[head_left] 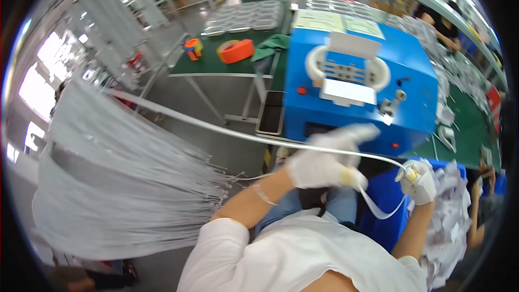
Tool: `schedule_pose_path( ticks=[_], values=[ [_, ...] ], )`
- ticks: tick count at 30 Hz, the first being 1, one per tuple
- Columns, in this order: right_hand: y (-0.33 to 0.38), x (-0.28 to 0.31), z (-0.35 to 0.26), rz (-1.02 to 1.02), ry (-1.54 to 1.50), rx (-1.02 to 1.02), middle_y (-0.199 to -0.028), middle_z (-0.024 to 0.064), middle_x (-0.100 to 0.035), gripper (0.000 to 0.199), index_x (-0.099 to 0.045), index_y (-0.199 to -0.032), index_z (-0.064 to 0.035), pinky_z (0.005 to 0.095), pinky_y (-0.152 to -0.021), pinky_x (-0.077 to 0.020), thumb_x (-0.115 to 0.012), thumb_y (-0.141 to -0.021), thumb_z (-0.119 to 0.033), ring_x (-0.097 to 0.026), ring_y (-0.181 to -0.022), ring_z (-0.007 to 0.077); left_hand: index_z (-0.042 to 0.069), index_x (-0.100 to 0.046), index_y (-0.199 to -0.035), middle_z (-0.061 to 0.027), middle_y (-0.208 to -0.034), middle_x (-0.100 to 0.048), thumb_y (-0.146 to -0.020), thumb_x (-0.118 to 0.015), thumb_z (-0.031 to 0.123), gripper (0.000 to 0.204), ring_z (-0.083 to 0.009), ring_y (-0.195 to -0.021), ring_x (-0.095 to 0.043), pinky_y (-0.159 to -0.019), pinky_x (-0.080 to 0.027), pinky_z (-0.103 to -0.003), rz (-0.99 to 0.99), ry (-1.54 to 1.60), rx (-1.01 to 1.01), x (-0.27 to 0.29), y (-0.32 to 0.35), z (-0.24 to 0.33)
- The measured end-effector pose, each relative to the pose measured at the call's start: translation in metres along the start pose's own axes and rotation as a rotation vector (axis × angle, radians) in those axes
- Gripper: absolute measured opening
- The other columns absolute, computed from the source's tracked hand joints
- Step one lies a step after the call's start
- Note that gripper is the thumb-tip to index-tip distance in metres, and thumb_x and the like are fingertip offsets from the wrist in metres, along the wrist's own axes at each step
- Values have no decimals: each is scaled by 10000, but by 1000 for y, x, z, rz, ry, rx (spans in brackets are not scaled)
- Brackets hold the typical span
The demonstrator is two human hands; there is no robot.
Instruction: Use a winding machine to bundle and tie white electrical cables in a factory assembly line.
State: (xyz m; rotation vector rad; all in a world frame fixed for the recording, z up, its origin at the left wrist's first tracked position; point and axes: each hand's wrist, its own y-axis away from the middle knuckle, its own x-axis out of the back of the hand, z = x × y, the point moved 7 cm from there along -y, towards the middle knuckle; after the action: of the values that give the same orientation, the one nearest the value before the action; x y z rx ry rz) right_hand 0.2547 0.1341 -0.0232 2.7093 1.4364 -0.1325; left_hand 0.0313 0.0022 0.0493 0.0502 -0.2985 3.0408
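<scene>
Nearest, well in front of the blue machine [405, 57], the left hand [319, 165] is blurred, its gloved fingers spread, with a white strip [381, 214] seeming to leave it at the thumb; whether it grips the strip, I cannot tell. Before the machine's right half, the right hand [421, 186] has its fingers pinched narrow on a long white cord [243, 134], which sweeps in from the machine's left; the strip loops up toward this hand. Good handling here would probably mean holding the cord firmly close to the pinch, drawing the strip snug and flat without twists, and keeping that loop clear of the blue bin [381, 230] below and the paper-like scraps [446, 211] beside it. Left of the machine spreads a bundle of pale strands [130, 184]; beyond that, a green worktop [189, 66] carries an orange tape roll [239, 52].
</scene>
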Motion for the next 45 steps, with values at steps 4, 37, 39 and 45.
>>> schedule_pose_path(
  ticks=[4, 37, 39, 45],
  values=[
    [40, 44, 69, 173, -932, 166, -481, 36, -363, 541, -403, -1297, 16, 219, -299, -236, -328, -989, -423, -249, -298, 99, -43, -632, -706, -94, -654, -593, -801, -664, 97, 171, -115, -529, -521, -446, -391, -205, 422, 292, -441, 63, 58, 22],
    [-3, 8, -65, 658, 646, 316, -772, -18, -520, 159, -665, -901, 9, 199, -601, -318, -626, -877, -143, -428, -691, 59, 14, -616, -920, -7, -774, -595, -861, -646, 61, 82, -37, -597, -518, -495, -376, -135, 826, 204, -53, 85, 23, -13],
    [-7, 6, -70, 638, 658, 345, -771, -18, -518, 161, -665, -902, 9, 199, -604, -320, -626, -878, -145, -429, -694, 60, 4, -606, -912, -26, -768, -605, -860, -644, 56, 83, -42, -607, -533, -493, -373, -139, 794, 158, -41, 92, 21, -7],
    [-12, 25, -91, 616, 699, 343, -785, -8, -567, 140, -677, -881, 5, 189, -626, -357, -672, -844, -130, -482, -712, 57, -4, -609, -919, -50, -745, -639, -869, -637, 65, 89, -45, -604, -556, -491, -366, -143, 857, -125, -152, 123, 11, 21]
  ],
)
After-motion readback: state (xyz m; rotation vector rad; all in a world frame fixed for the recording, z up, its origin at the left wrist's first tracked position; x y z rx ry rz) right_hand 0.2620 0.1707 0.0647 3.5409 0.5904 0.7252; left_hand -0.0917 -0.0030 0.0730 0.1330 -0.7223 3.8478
